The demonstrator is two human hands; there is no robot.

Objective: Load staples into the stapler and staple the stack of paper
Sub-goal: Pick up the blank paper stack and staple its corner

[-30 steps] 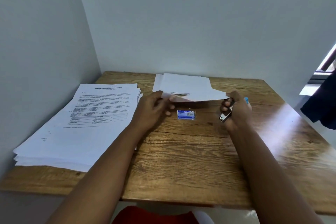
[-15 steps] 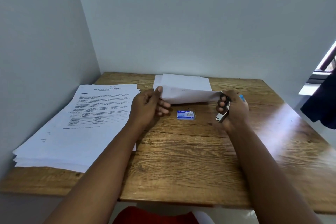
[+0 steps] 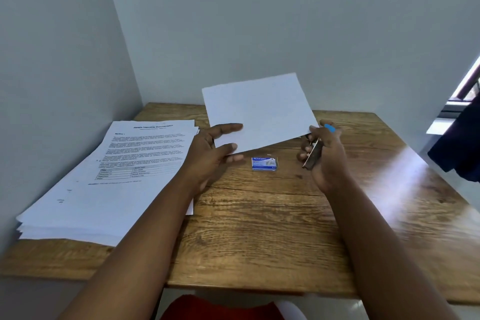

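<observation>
My left hand (image 3: 218, 148) pinches the lower left corner of a thin set of white sheets (image 3: 259, 112), raised off the wooden table (image 3: 259, 228) with the blank side facing me. My right hand (image 3: 324, 153) grips a small stapler (image 3: 313, 156) with a blue end, held at the sheets' lower right corner. Whether its jaws are around the paper is hidden. A small blue box of staples (image 3: 265, 163) lies on the table between my hands.
A thick stack of printed paper (image 3: 124, 171) covers the table's left side, against the wall. A dark cloth (image 3: 459, 143) hangs at the right edge under a window. Something red (image 3: 220, 309) shows below the table's near edge.
The white sheets have swung up from nearly flat over the table to standing upright. Both hands stayed at the sheets' lower corners and rose slightly.
</observation>
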